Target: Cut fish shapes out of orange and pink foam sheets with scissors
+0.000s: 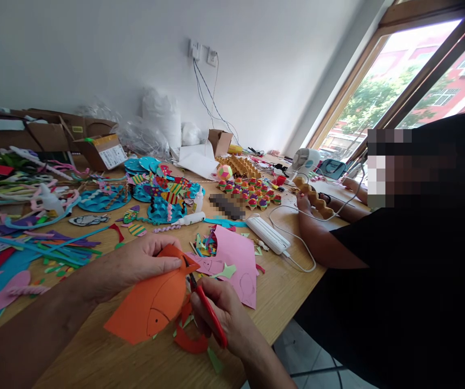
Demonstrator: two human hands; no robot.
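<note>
My left hand (141, 261) pinches a sheet of orange paper (157, 302) by its upper edge, thumb on top. A fish outline with an eye and a gill line is drawn on the sheet. In my right hand (226, 305) are red-handled scissors (212, 316), their dark blades at the paper's edge near the fish's tail. Orange offcuts (190, 340) lie on the table below the scissors. Just beyond my hands is pink paper (236, 254) with fish outlines drawn on it, and a pale green star (227, 270) rests on top.
A white power strip (268, 234) with a looping cable lies to the right. Decorated blue plates (165, 210), glue bottles (192, 218) and painted egg cartons (251, 192) stand farther back. Paper strips (66, 246) cover the left. At right, a person in black holds a yellow-brown egg carton piece (313, 199).
</note>
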